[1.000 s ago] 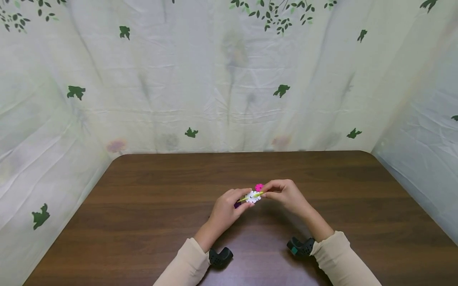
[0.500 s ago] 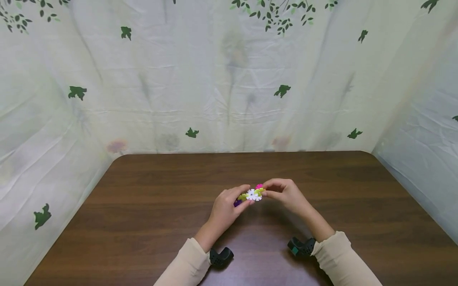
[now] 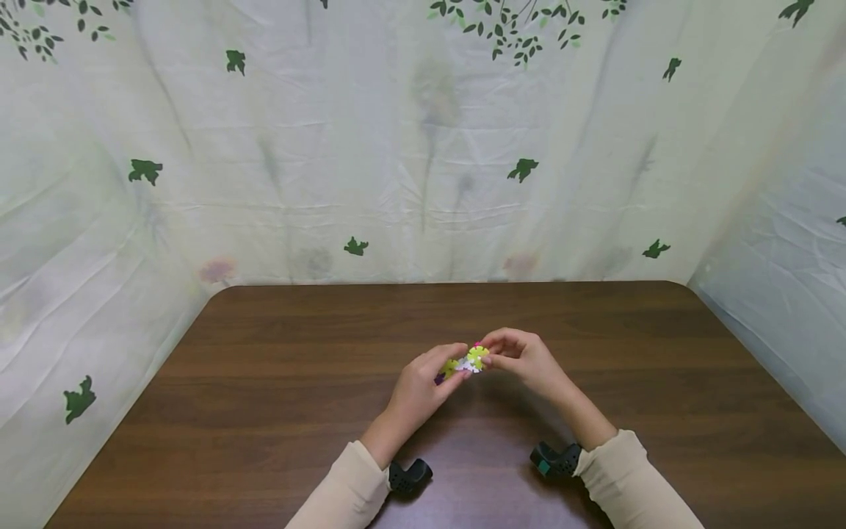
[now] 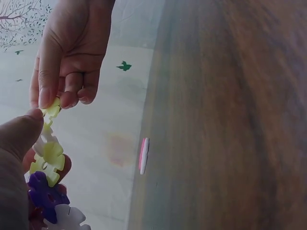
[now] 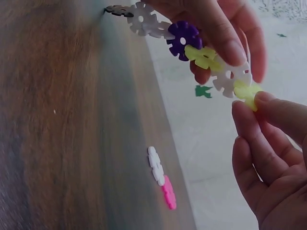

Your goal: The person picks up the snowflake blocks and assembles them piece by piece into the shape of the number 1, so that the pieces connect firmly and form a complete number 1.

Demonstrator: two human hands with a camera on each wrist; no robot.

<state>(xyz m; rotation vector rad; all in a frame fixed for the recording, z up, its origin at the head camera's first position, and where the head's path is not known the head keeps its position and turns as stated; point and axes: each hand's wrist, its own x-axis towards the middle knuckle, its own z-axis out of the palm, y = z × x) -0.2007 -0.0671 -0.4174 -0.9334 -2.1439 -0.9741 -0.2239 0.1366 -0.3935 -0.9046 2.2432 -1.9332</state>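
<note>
My left hand grips a chain of interlocking plastic snowflake discs near its white disc. Toward the far end of the chain follow a yellow disc, a purple disc and whitish discs, with a dark disc last. My right hand pinches the yellow end disc between thumb and fingers. That disc touches the white one; how deep their slots interlock is hard to tell. In the head view, the left hand hides much of the chain.
Beyond the hands, a white disc and a pink disc lie touching or nearly so on the brown wooden table. A pale curtain with leaf prints hangs behind the table's far edge.
In the right fingers, the yellow disc has turned from edge-on to more face-on toward the head camera. The white disc has tilted a little. Both hands stay in nearly the same place.
</note>
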